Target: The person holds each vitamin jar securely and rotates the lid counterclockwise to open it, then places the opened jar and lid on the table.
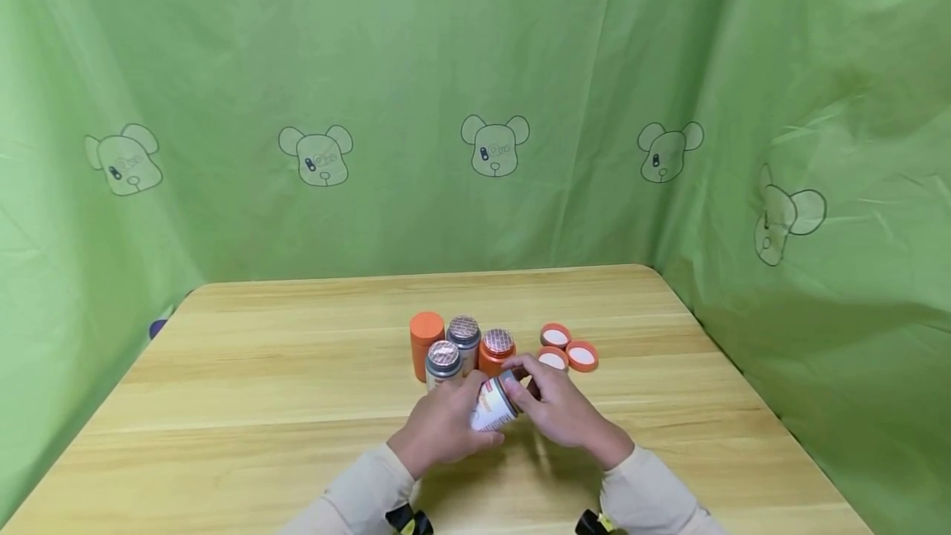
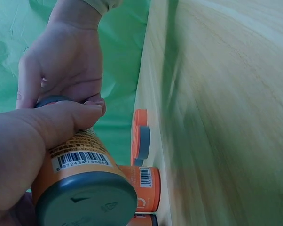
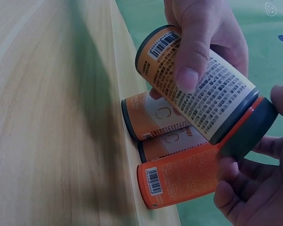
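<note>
My left hand (image 1: 443,422) grips a supplement bottle (image 1: 492,405) by its body, tilted above the table. The right wrist view shows its white and orange label (image 3: 193,89), thumb across it. At its top end my right hand (image 1: 559,404) pinches the dark grey cap (image 3: 249,129), whose lower edge shows an orange ring. In the left wrist view the dark bottle base (image 2: 90,200) faces the camera. Just beyond stand an orange bottle (image 1: 499,357) and two grey-topped bottles (image 1: 464,335), their mouths covered with silver foil.
At the left of the group stands an orange bottle (image 1: 427,345) with its lid on. Three caps (image 1: 583,356) lie with white liners facing up, right of the bottles and close beyond my right hand. Green curtains surround the wooden table (image 1: 260,403).
</note>
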Demonstrator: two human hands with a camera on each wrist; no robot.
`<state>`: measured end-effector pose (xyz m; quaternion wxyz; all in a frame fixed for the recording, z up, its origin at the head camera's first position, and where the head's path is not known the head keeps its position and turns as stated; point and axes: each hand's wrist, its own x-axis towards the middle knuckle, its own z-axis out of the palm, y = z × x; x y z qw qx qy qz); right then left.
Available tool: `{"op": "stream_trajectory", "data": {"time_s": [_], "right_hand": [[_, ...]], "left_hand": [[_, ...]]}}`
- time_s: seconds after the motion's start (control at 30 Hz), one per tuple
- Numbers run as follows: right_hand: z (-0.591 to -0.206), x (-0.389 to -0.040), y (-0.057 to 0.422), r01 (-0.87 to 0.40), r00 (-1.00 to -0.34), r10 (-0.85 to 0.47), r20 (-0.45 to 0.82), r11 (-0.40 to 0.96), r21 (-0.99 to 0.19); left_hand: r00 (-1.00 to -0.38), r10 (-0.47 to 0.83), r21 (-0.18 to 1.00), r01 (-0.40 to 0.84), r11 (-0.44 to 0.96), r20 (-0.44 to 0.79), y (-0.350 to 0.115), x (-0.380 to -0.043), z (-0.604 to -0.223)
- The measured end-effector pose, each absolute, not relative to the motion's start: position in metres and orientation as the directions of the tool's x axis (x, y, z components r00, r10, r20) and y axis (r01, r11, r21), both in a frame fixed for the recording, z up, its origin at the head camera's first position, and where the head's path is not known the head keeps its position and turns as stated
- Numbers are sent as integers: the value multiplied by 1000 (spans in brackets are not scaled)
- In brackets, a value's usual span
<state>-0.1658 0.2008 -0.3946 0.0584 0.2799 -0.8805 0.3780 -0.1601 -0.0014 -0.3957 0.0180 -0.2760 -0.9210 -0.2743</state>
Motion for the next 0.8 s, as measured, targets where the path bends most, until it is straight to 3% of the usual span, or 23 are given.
{"op": "stream_trajectory", "data": {"time_s": [0.37, 0.8], "right_hand": [[-394, -165, 203, -577, -809, -468, 357, 514, -634], [-395, -165, 202, -532, -839, -448, 310, 550, -644]], "left_hand": [[-853, 495, 493, 506, 708, 166, -2, -161, -395], [-850, 496, 479, 514, 712, 174, 0, -159, -395]]}}
